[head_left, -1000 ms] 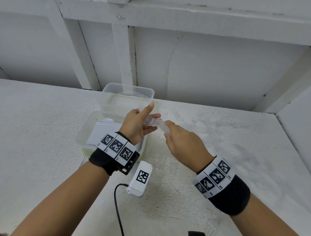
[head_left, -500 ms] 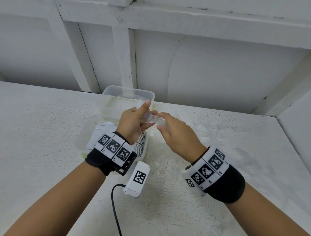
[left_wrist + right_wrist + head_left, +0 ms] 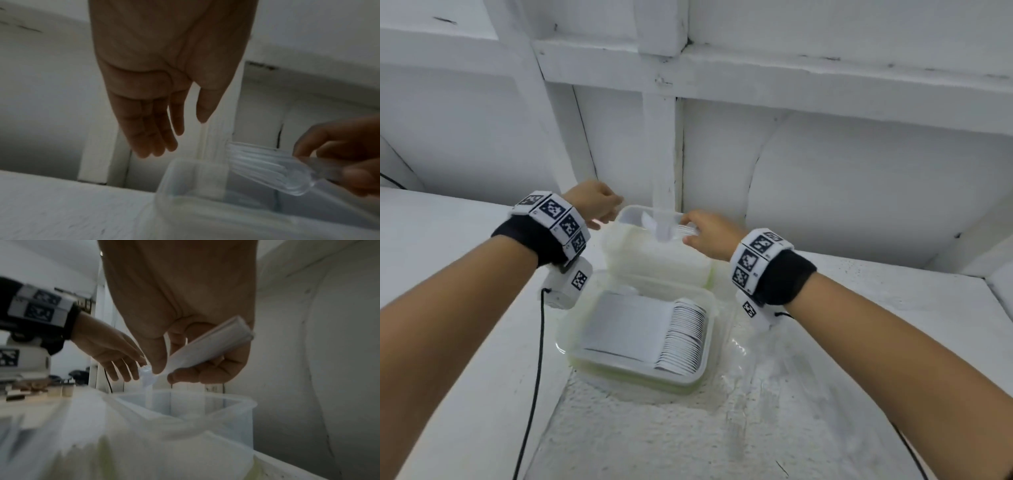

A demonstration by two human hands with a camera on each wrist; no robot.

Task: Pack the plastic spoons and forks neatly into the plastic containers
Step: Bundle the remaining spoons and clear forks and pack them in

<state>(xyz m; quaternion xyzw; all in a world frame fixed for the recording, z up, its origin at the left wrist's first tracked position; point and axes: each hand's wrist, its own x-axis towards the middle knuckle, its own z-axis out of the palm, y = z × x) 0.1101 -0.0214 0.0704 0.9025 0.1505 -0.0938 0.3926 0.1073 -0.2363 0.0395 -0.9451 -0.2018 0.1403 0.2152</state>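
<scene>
My right hand [image 3: 703, 229] grips a stack of clear plastic spoons [image 3: 265, 167] by the handles [image 3: 209, 345]. It holds them tilted, bowls down, over the open far container [image 3: 630, 214], [image 3: 242, 404]. My left hand [image 3: 599, 205] hovers at that container's left rim [image 3: 185, 164]. Its fingers [image 3: 156, 138] are straight and hold nothing. Nearer me, a second clear container [image 3: 571, 342] holds a neat row of white cutlery [image 3: 681, 335]. A cloudy plastic lid or tub [image 3: 657, 255] lies between the two containers.
The white wall and a white post [image 3: 662, 154] rise right behind the far container. A black cable [image 3: 534, 377] runs along the table [image 3: 465, 428] on the left. Crumpled clear plastic wrap [image 3: 753, 359] lies right of the near container.
Both hands have moved from above the near container back to the far one. The left hand has let go of the spoon stack, which the right hand now holds alone.
</scene>
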